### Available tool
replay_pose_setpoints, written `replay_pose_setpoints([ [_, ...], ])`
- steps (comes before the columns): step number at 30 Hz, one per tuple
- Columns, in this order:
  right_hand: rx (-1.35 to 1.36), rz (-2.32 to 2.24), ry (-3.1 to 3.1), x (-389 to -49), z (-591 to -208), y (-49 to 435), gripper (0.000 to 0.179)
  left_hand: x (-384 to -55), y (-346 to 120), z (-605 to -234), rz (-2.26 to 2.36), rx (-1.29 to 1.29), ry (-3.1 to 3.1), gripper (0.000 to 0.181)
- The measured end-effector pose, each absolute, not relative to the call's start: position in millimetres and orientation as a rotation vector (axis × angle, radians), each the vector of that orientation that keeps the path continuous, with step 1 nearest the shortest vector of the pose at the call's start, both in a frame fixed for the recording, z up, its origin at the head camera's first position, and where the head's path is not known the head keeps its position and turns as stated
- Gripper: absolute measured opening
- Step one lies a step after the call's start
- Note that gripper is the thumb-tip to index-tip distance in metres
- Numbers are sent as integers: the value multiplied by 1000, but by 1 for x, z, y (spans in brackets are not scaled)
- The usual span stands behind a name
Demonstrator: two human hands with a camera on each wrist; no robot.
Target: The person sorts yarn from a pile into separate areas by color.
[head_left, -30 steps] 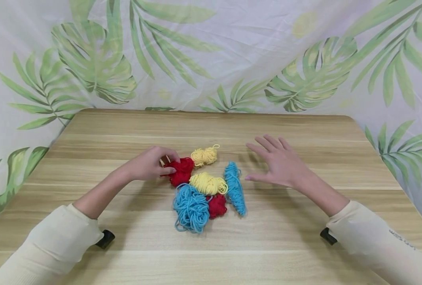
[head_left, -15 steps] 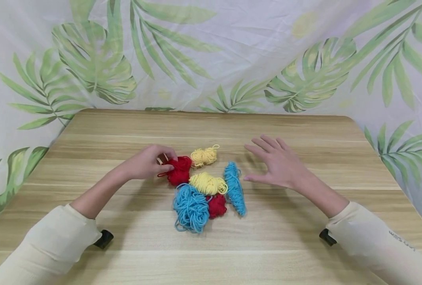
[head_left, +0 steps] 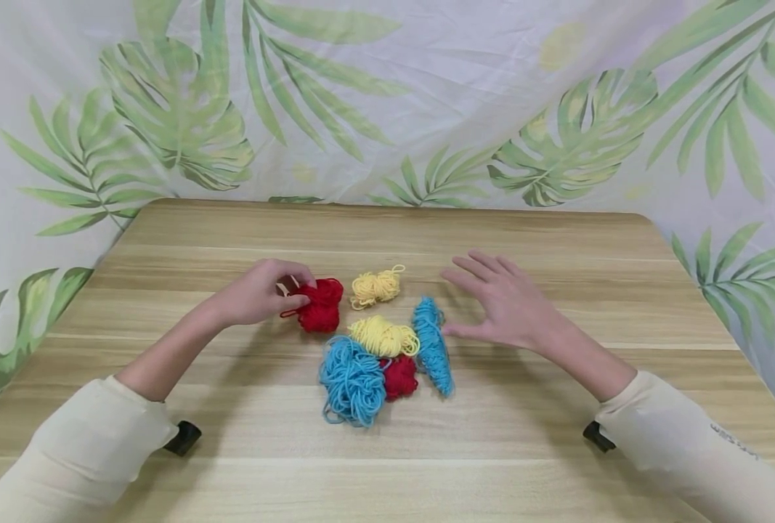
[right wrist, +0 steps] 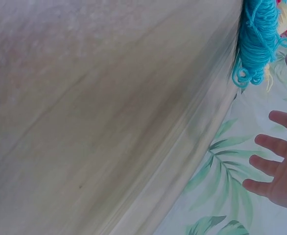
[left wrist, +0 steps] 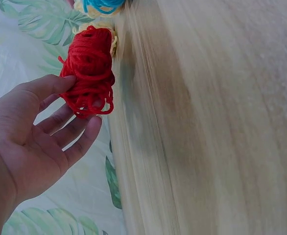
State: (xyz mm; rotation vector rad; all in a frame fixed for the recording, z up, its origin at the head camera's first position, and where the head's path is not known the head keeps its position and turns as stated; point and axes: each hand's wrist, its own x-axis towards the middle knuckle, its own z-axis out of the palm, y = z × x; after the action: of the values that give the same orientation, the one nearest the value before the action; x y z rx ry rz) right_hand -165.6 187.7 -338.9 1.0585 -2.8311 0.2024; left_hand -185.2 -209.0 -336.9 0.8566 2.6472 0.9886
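My left hand (head_left: 263, 292) pinches a red yarn bundle (head_left: 322, 306) between thumb and fingers, at the left of the other yarn. In the left wrist view the thumb lies on this red bundle (left wrist: 89, 63), with looped strands at its near end. My right hand (head_left: 508, 305) has its fingers spread and holds nothing; it is beside a long blue yarn bundle (head_left: 431, 347). The right wrist view shows the same blue bundle (right wrist: 258, 39) beyond the fingers of the right hand (right wrist: 283, 161).
A small yellow bundle (head_left: 375, 288) lies at the back. Nearer are another yellow bundle (head_left: 383, 337), a large loose blue bundle (head_left: 353, 381) and a smaller red one (head_left: 400, 378), bunched together. The wooden table (head_left: 387, 479) ends at a leaf-patterned cloth (head_left: 361, 87).
The held red bundle has moved left and slightly back with my left hand, apart from the yellow and blue bundles. My right hand has shifted slightly left.
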Motion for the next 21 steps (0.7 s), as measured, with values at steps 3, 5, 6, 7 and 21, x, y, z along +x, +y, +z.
replay_pose_setpoints([
  [3,1075,209,-2822,-165,-338,185,90,-184,-212,-336,987,840,2666,12],
  [5,1086,217,-2805,-165,-339,184,89,-184,-213,-336,990,830,2675,13],
  [6,1091,226,-2794,-165,-339,183,88,-183,-214,-335,993,827,2676,13],
  [7,1094,232,-2783,-164,-339,182,87,-183,-215,-335,996,823,2677,14],
  [21,1173,484,-2723,-162,-340,173,82,-179,-229,-331,1072,754,2693,12],
])
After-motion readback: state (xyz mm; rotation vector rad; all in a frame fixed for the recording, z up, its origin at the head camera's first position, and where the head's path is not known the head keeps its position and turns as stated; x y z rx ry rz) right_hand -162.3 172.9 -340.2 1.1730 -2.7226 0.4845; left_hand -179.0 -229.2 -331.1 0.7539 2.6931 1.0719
